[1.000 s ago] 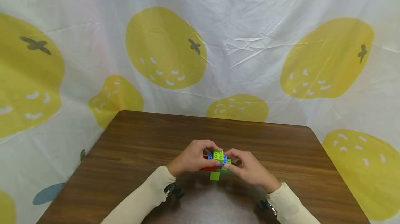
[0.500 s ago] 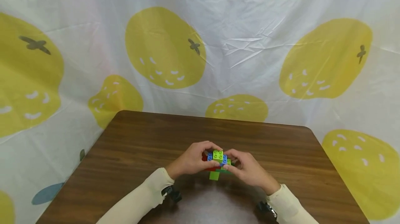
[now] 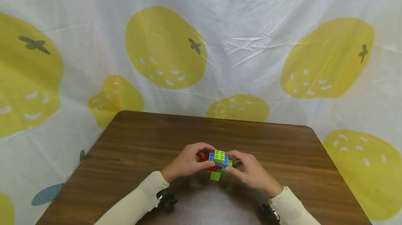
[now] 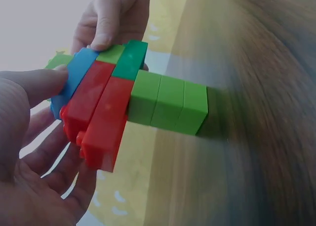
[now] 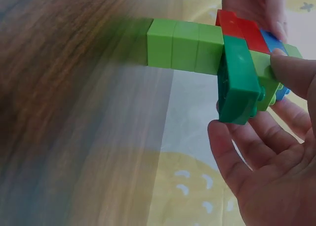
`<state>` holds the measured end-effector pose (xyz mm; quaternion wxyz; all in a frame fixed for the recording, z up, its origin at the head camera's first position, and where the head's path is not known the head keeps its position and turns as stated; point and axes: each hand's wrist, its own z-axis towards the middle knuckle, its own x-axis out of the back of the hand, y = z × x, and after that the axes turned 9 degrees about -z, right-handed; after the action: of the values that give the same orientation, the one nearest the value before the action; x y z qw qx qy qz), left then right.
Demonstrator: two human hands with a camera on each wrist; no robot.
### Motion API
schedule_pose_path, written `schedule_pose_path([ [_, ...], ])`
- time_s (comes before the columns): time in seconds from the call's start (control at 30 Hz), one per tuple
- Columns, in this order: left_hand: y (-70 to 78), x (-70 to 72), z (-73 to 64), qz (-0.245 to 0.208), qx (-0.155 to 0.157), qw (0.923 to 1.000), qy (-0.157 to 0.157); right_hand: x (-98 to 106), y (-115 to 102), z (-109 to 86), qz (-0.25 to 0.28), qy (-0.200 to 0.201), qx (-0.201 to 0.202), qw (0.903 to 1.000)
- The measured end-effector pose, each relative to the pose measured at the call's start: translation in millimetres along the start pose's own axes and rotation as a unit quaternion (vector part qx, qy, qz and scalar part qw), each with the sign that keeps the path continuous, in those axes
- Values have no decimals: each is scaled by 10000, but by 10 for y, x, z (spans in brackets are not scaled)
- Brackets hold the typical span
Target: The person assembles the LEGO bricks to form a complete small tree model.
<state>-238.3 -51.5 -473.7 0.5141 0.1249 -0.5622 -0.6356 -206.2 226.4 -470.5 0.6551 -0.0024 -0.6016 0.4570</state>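
Observation:
A build of toy building bricks stands on the table between both hands. Its narrow stem is three stacked lime bricks (image 4: 168, 102). Above the stem, red bricks (image 4: 101, 117) spread to the left and a dark green brick (image 5: 242, 82) to the right. A blue brick (image 4: 79, 72) lies over them, topped by a lime brick (image 3: 219, 156) with studs up. My left hand (image 3: 186, 160) holds the upper left side, thumb at the blue brick and fingers behind. With thumb in front and fingers behind, my right hand (image 3: 251, 169) grips the upper right side.
The brown wooden table (image 3: 157, 130) reaches to a pale curtain (image 3: 245, 15) with yellow fruit print behind it. Dark wrist bands (image 3: 168, 196) sit on both wrists below cream sleeves (image 3: 135, 197).
My left hand has shifted a little left, its thumb and index finger away from the top lime brick, showing more of the blue and red bricks. The right hand stays nearly still.

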Motion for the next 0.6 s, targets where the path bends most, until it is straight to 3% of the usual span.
schedule_pose_path([
  [0.37, -105, 121, -171, -98, 251, 9992, -293, -6, 20, -115, -99, 164, 107, 9998],
  [0.6, -164, 96, -228, -16, 52, 9993, -357, -33, 27, -166, -146, 179, 212, 9995],
])
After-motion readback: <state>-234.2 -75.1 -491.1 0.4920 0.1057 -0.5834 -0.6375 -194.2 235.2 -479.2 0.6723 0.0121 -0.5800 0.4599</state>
